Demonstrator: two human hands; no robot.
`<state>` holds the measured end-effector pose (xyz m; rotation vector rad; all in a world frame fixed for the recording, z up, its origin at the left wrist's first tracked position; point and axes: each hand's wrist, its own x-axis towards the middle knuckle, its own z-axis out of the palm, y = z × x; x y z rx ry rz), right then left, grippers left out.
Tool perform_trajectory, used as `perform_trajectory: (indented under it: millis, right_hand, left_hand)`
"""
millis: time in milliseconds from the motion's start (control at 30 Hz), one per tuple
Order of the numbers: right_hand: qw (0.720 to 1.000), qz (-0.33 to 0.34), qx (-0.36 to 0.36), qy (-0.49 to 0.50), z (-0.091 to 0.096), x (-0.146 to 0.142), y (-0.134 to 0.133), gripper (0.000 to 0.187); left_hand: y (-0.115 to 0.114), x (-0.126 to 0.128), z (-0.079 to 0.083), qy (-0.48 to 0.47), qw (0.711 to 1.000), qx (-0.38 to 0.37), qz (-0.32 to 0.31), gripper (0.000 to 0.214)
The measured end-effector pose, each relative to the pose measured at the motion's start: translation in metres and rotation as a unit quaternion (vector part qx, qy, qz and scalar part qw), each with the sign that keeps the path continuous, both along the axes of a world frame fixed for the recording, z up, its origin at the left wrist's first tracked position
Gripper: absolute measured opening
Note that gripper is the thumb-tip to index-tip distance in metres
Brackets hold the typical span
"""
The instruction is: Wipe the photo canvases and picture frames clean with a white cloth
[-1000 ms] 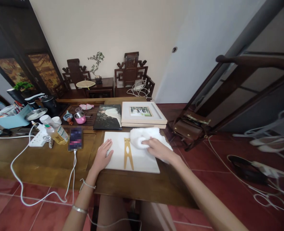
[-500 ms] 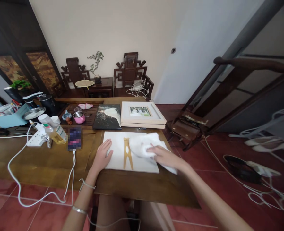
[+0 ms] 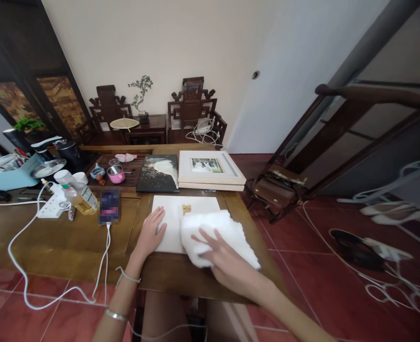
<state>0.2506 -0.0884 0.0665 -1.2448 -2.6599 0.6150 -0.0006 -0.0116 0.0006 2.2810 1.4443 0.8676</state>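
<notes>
A white board [image 3: 170, 237] lies flat near the table's front edge. My left hand [image 3: 153, 229] rests on its left side with the fingers stretched out and the thumb apart. My right hand [image 3: 219, 254] holds a white towel [image 3: 231, 228] down on the board's right part, its fingers somewhat spread and pressing into the fabric. The towel hangs over the board's lower right corner onto the table. Only the top of a yellow animal-headed figure [image 3: 186, 208] shows on the board; the towel hides the rest of it.
Behind the board lie a dark picture panel [image 3: 158, 173] and stacked white picture frames [image 3: 210, 183]. Left are a phone [image 3: 109, 206] on a white cable, a bottle of yellowish liquid [image 3: 83, 199], a power strip [image 3: 53, 204] and a pink pot [image 3: 116, 176].
My right hand has swept the towel left and towards me, covering most of the yellow figure. Its fingers are more spread now. My left hand has stayed in place.
</notes>
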Motion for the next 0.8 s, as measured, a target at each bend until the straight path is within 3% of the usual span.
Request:
perform_trajectory:
  millis: [100, 167, 400, 500, 600, 800]
  right_hand:
    - [0.999, 0.030, -0.020, -0.005, 0.004, 0.007, -0.014, 0.058]
    - [1.000, 0.011, -0.008, 0.003, 0.001, 0.009, -0.003, 0.057]
    - [0.993, -0.090, 0.078, -0.019, -0.014, -0.021, 0.093, 0.052]
    - [0.988, -0.094, 0.108, -0.048, -0.013, -0.036, 0.108, 0.050]
    - [0.987, -0.082, 0.113, -0.075, -0.011, -0.042, 0.090, 0.049]
    - [0.996, -0.015, 0.059, -0.060, -0.009, -0.038, 0.000, 0.049]
  left_hand:
    - [0.000, 0.001, 0.001, 0.004, 1.000, -0.005, -0.001, 0.043]
    - [-0.001, 0.001, 0.001, 0.002, 1.000, -0.007, 0.000, 0.043]
    - [0.002, -0.001, -0.002, -0.019, 1.000, -0.010, 0.003, 0.041]
    - [0.003, -0.001, -0.003, -0.023, 1.000, -0.015, 0.007, 0.041]
    - [0.003, -0.001, -0.004, -0.015, 1.000, -0.007, -0.001, 0.042]
    - [0.000, 0.001, -0.003, -0.001, 1.000, 0.003, -0.001, 0.042]
